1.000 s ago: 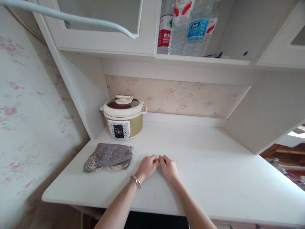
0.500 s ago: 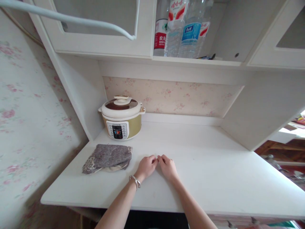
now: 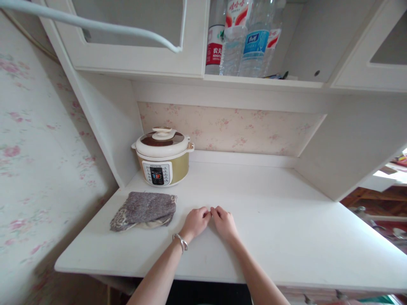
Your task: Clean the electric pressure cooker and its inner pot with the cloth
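My left hand (image 3: 197,221), with a silver bracelet (image 3: 180,242) at the wrist, rests on the white desktop (image 3: 273,220) with its fingers curled closed. Beside it lies my right hand (image 3: 223,223), closed the same way. The two hands meet at the thumbs and forefingers, and nothing shows in either. Left of my left hand, apart from it, is a folded grey cloth (image 3: 149,208) with a pale patterned edge. Behind the cloth stands an electric pressure cooker (image 3: 163,156), cream and olive green, its lid on and its control panel facing me.
Overhead, an open cabinet shelf (image 3: 295,83) holds several plastic bottles (image 3: 255,46). A white metal bar (image 3: 127,30) crosses the upper left. A side panel (image 3: 356,135) bounds the desk on the right, and flowered wallpaper (image 3: 38,169) covers the left wall.
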`<state>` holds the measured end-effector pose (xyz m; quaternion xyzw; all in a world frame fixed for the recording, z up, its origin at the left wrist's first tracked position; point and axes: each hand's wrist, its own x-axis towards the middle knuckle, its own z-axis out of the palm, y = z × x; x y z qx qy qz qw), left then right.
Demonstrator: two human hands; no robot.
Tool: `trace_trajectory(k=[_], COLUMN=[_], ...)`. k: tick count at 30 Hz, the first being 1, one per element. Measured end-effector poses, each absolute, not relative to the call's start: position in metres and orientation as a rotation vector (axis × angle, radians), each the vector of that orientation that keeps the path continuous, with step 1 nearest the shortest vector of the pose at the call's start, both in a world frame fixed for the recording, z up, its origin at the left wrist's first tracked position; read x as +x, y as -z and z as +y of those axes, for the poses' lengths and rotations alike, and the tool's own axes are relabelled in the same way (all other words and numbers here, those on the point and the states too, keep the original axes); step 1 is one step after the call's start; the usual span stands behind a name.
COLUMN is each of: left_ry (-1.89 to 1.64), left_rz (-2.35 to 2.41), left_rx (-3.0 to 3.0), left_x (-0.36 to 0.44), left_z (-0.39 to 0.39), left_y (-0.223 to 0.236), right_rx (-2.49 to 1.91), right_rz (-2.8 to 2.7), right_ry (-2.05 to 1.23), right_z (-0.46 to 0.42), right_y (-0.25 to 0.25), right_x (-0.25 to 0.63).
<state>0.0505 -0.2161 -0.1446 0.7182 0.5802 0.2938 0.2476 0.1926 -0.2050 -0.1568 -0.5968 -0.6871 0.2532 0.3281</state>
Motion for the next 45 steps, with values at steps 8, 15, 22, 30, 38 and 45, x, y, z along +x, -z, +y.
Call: trace_trajectory(k=[8,15,22,30,38,45], left_ry=[-0.797,-0.792,-0.780,-0.791,-0.811,-0.807], left_rz=[1.590,1.606,1.604,1.594,1.581,1.590], left_rx=[1.959,1.949,1.980,1.981,2.005,2.015], left_x=[0.0510,0.0513,0.0510,0.0505,0.0500,0.0500], left_z=[-0.2160,-0.2156,-0.2149,-0.2147,-0.2141,-0.2127], left_y=[0.1448,0.1454,0.1467,0.1475,0.1498,0.1521], right_rx=[-1.561,-1.548,-1.559,-1.558,-1.552,-1.570], right_rz=[-1.792,-1.785,-1.784,-1.786,-1.780,-1.792], right_ry=[-0.661,-0.639,-0.644,-0.662,-0.662,-0.654], right_z=[-0.2050,-0.2039,-0.2042,-0.2051,-0.2048,-0.2033], right_y=[0.1570,0.1597,0.1586,0.1563,0.1578,0.1592], right_x=[0.1928,0.1925,0.1923,0.1928,0.1927,0.1928])
